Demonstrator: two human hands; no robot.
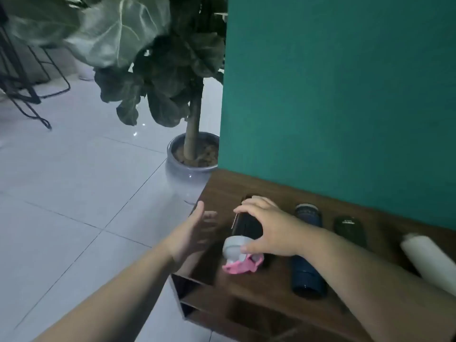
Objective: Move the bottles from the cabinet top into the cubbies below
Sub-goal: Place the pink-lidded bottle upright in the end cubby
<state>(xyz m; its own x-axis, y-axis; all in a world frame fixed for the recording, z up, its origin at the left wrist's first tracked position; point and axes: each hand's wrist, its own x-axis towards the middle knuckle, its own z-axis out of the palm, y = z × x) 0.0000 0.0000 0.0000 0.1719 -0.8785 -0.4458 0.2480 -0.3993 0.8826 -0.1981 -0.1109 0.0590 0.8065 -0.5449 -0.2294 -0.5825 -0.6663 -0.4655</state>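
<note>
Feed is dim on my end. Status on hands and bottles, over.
Right hand gripping black bottle on cabinet top. Left hand open beside it, empty. Blue bottle, dark green bottle, white bottle waiting. Nothing in the way.

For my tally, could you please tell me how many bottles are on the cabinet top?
4: black bottle leftmost, under the right hand; blue bottle beside it; dark green bottle next; white bottle far right. Arms may hide others.

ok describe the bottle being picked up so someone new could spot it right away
On the brown cabinet top below the teal wall, four bottles stand in a row. It is the leftmost, the black bottle under the right hand. It alone has a grey cap with a pink strap.
</note>
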